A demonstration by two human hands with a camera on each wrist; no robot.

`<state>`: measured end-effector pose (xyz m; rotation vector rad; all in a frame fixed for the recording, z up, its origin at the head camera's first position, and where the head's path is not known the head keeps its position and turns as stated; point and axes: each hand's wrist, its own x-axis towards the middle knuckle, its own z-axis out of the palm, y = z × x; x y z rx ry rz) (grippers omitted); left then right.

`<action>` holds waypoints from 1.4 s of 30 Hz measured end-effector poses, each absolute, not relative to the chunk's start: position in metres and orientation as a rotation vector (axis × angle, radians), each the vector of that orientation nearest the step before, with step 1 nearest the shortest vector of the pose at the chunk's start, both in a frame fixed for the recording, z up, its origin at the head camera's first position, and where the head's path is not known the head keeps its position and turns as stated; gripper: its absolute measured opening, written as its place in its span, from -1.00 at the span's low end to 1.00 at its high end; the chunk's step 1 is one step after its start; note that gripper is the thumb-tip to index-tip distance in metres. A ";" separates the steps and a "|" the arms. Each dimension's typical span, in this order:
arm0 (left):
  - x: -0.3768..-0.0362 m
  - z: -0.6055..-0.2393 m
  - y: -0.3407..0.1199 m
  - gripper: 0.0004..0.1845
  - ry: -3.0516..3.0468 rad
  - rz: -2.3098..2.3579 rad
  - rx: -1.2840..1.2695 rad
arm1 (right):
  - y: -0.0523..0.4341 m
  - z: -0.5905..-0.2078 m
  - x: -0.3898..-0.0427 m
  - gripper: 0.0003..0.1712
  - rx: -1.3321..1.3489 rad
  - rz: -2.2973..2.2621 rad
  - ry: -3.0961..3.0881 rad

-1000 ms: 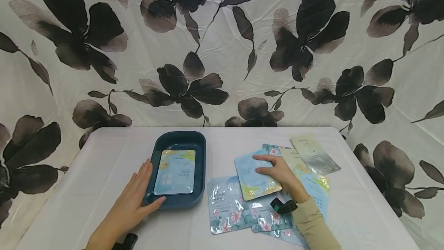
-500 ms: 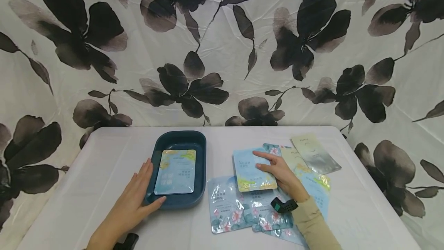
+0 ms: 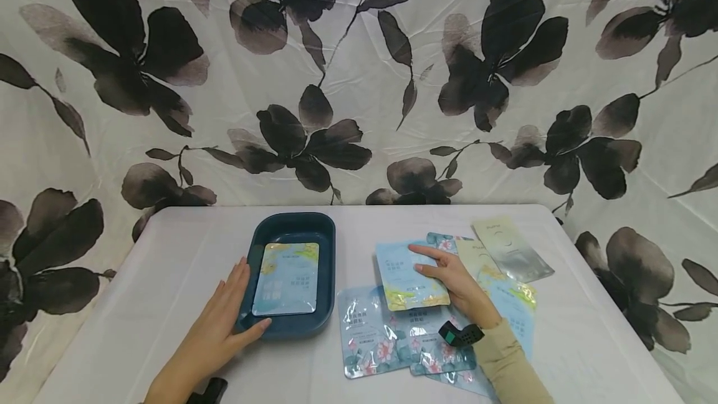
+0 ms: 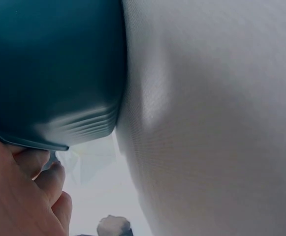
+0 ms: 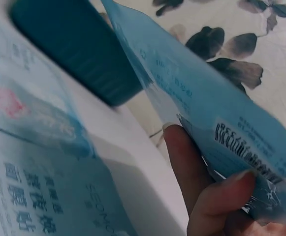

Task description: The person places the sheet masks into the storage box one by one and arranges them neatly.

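Observation:
A dark teal tray (image 3: 291, 221) sits on the white table with one light blue sachet (image 3: 286, 279) lying flat inside it. My left hand (image 3: 224, 323) rests against the tray's near left corner, fingers straight along the side wall and thumb on the front wall; the left wrist view shows the tray wall (image 4: 49, 64) and my fingers (image 4: 39, 167) beside it. My right hand (image 3: 455, 279) pinches another light blue sachet (image 3: 406, 276) and holds it tilted just above the pile. In the right wrist view that sachet (image 5: 197, 93) is raised, with fingers (image 5: 187, 162) beneath it.
Several more sachets (image 3: 376, 335) lie overlapping right of the tray, with pale cream and silver ones (image 3: 510, 248) at the back right. The white tablecloth (image 3: 185, 248) covers the table. A flower-print curtain (image 3: 359, 80) hangs close behind.
My right hand has raised the light blue sachet off the pile and shifted it slightly left and away. The left hand and tray have stayed put.

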<state>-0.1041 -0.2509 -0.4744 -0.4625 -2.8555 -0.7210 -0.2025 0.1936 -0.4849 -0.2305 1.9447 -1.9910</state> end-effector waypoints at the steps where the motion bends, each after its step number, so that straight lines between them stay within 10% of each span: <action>1: -0.104 -0.474 -0.251 0.14 -2.855 -0.719 -0.462 | 0.193 -0.484 -0.202 -0.38 -0.227 -1.998 1.930; 42: -0.107 -0.476 -0.253 0.13 -2.834 -0.709 -0.506 | 0.164 -0.424 -0.196 -0.31 -0.407 -2.151 1.837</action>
